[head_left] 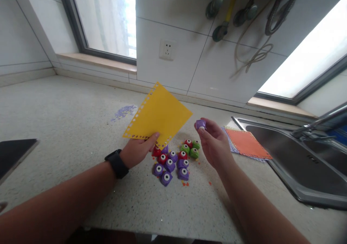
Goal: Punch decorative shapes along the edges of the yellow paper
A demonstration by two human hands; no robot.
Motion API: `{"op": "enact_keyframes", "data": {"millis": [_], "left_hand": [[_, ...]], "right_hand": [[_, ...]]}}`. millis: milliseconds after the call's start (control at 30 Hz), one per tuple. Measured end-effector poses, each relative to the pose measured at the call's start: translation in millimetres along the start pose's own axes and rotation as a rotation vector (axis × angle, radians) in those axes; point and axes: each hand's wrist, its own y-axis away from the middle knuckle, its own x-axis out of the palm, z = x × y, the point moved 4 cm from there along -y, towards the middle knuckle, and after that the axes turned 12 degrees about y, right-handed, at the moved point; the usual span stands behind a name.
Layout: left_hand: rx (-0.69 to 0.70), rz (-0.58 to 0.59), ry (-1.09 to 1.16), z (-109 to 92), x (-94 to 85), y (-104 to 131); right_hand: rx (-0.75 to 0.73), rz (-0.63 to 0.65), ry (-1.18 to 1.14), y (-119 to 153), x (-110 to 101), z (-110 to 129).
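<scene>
A yellow sheet of paper is pinched in my left hand, thumb on top near its lower corner. Small shapes are punched along its left and lower edges. My right hand holds a small purple craft punch between thumb and fingers, raised to the right of the paper and apart from it. Beneath and between my hands, several purple punches, red punches and green punches sit grouped on the counter. The paper and my left hand partly cover some of them.
Punched sheets with an orange one on top lie at right beside the steel sink. Purple paper bits are heaped at left on the speckled counter. A dark flat object rests at the far left.
</scene>
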Motion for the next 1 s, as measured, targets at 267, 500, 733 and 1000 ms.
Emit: {"op": "enact_keyframes", "data": {"millis": [267,500,733,1000], "left_hand": [[-0.048,0.044,-0.122,-1.2,0.4,3.2],[-0.066,0.084,-0.219,6.3,-0.7,4.1],[-0.078,0.079,-0.281,4.9,-0.4,5.4],[-0.079,0.007,-0.313,-6.7,0.4,7.1]], "right_hand": [[-0.286,-0.007,0.106,14.0,1.4,21.6],[-0.306,0.004,0.187,21.2,5.3,27.4],[-0.291,0.03,0.175,25.3,11.2,23.5],[-0.182,0.061,0.073,26.1,13.5,20.7]]}}
